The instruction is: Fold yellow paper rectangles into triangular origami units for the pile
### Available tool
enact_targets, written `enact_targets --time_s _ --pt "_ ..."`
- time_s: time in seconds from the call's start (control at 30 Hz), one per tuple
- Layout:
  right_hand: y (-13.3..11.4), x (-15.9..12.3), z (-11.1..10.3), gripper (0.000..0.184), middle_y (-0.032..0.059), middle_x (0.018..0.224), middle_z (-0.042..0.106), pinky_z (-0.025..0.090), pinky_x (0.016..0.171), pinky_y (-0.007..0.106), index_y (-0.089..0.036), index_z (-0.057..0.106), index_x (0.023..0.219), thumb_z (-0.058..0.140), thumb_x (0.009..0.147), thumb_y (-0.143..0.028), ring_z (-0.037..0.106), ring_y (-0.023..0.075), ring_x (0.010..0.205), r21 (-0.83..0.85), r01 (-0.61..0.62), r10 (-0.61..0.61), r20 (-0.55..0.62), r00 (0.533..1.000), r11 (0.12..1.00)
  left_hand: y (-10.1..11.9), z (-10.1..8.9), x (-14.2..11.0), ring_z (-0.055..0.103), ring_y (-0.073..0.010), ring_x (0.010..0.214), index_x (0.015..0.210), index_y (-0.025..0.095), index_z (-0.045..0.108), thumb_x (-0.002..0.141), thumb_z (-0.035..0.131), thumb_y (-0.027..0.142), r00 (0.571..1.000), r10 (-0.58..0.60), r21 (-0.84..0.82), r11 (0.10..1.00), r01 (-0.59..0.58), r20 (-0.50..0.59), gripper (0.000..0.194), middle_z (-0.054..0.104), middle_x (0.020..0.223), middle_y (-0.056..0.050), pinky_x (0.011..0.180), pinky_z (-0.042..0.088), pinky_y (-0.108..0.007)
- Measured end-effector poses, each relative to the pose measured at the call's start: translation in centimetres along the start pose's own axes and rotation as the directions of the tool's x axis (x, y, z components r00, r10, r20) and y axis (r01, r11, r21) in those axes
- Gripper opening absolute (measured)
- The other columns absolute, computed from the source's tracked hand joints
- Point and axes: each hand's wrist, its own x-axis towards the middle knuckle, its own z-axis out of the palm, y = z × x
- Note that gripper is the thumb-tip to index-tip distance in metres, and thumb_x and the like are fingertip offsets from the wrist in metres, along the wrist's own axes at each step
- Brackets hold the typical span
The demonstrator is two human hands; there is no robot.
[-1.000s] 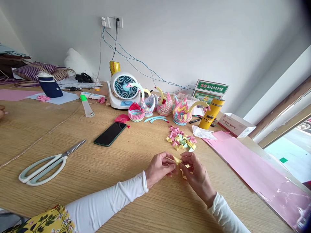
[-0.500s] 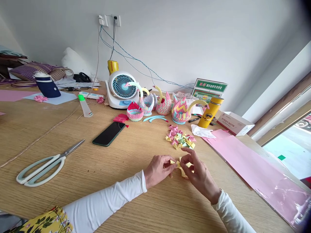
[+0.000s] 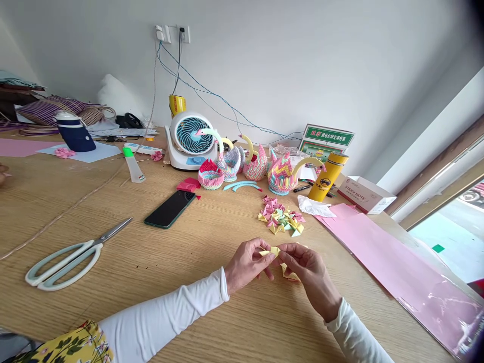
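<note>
My left hand (image 3: 247,262) and my right hand (image 3: 308,275) meet low over the wooden table (image 3: 159,262), both pinching a small yellow folded paper piece (image 3: 274,250) between thumb and fingertips. More yellow paper slips (image 3: 290,275) lie on the table under my right hand, partly hidden by it. Just beyond the hands sits a pile of folded pink, yellow and green paper triangles (image 3: 280,217). Both arms wear white sleeves.
Scissors (image 3: 68,254) lie at the left and a dark phone (image 3: 170,208) in the middle. Paper swans (image 3: 282,174), a small fan (image 3: 189,138), a yellow flask (image 3: 328,176), a sticky-note box (image 3: 365,194) and pink sheets (image 3: 385,262) stand farther back and right. Another person's hand (image 3: 3,174) shows at the far left.
My hands turned and reworked the yellow piece between the fingertips, dipping to the table and lifting again. Someone's hand reappeared at the left edge.
</note>
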Motion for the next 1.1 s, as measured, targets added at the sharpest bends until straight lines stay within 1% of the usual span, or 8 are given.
enact_targets --time_s 0.1,0.23,0.3,0.5,0.67,0.77,0.9,1.1 --pt "0.23 0.05 0.19 0.03 0.0031 0.074 0.064 0.045 0.054 0.021 -0.016 0.064 0.086 0.069 0.075 -0.044 0.055 0.0126 0.065 -0.014 -0.004 0.003 -0.049 0.999 1.0 0.08 0.13 0.03 0.062 -0.0114 0.054 0.085 0.016 0.048 0.079 0.059 0.043 0.999 0.033 0.045 0.999 -0.032 -0.025 0.029 0.063 0.082 -0.003 0.04 0.036 -0.016" --pt "0.6 0.14 0.32 0.031 0.0031 0.076 0.063 0.044 0.051 0.022 -0.016 0.066 0.086 0.067 0.076 -0.046 0.052 0.0121 0.062 -0.113 0.012 -0.021 -0.082 0.996 0.994 0.76 0.11 -0.1 0.059 -0.0134 0.072 0.083 0.014 0.058 0.08 0.059 0.039 0.98 0.161 0.253 0.959 -0.128 -0.113 0.025 0.062 0.083 -0.004 0.053 0.041 -0.018" --pt "0.78 0.13 0.35 0.031 0.0035 0.076 0.063 0.044 0.05 0.022 -0.017 0.067 0.087 0.066 0.077 -0.046 0.052 0.0122 0.061 -0.166 0.033 -0.047 -0.083 0.995 0.986 0.96 0.05 -0.16 0.057 -0.0136 0.074 0.082 0.014 0.061 0.082 0.057 0.038 0.973 0.197 0.315 0.937 -0.15 -0.12 0.024 0.062 0.08 -0.004 0.056 0.041 -0.019" --pt "1.05 0.01 0.44 0.032 0.0039 0.076 0.064 0.044 0.048 0.021 -0.017 0.067 0.089 0.067 0.075 -0.046 0.052 0.0112 0.057 -0.143 0.026 -0.041 -0.101 0.994 0.989 0.57 -0.08 -0.12 0.056 -0.0127 0.07 0.083 0.014 0.063 0.083 0.056 0.034 0.967 0.227 0.347 0.922 -0.174 -0.117 0.021 0.062 0.074 -0.003 0.059 0.041 -0.02" --pt "0.88 0.05 0.59 0.03 0.0031 0.073 0.063 0.045 0.049 0.021 -0.017 0.067 0.085 0.068 0.075 -0.045 0.053 0.0117 0.058 -0.118 0.031 -0.044 -0.106 0.993 0.993 0.56 0.03 -0.16 0.056 -0.0129 0.071 0.084 0.014 0.061 0.081 0.059 0.037 0.976 0.191 0.244 0.956 -0.16 -0.106 0.023 0.06 0.074 -0.003 0.06 0.044 -0.02" --pt "0.61 0.04 0.7 0.03 0.0035 0.072 0.064 0.047 0.051 0.022 -0.017 0.066 0.083 0.068 0.075 -0.045 0.056 0.0136 0.061 -0.098 0.046 -0.057 -0.115 0.992 0.994 0.58 0.11 -0.1 0.059 -0.0144 0.072 0.087 0.014 0.057 0.077 0.063 0.042 0.996 0.07 0.029 0.997 -0.068 -0.063 0.031 0.06 0.077 -0.003 0.06 0.048 -0.023" --pt "0.21 -0.04 0.84 0.03 0.0046 0.071 0.066 0.048 0.053 0.023 -0.016 0.064 0.082 0.068 0.075 -0.045 0.059 0.0148 0.062 -0.06 0.058 -0.066 -0.149 0.987 0.997 0.49 0.1 -0.01 0.065 -0.0185 0.076 0.089 0.013 0.056 0.074 0.066 0.046 0.999 -0.029 -0.223 0.974 0.038 0.045 0.038 0.062 0.085 -0.006 0.059 0.053 -0.028" --pt "0.06 -0.05 0.78 0.032 0.0054 0.073 0.066 0.049 0.053 0.024 -0.016 0.062 0.081 0.07 0.073 -0.046 0.061 0.0173 0.067 -0.061 0.062 -0.071 -0.157 0.985 0.996 0.44 -0.09 -0.11 0.068 -0.0193 0.076 0.091 0.01 0.058 0.072 0.069 0.042 0.999 -0.028 -0.181 0.983 0.024 -0.017 0.039 0.068 0.087 -0.01 0.053 0.05 -0.021"
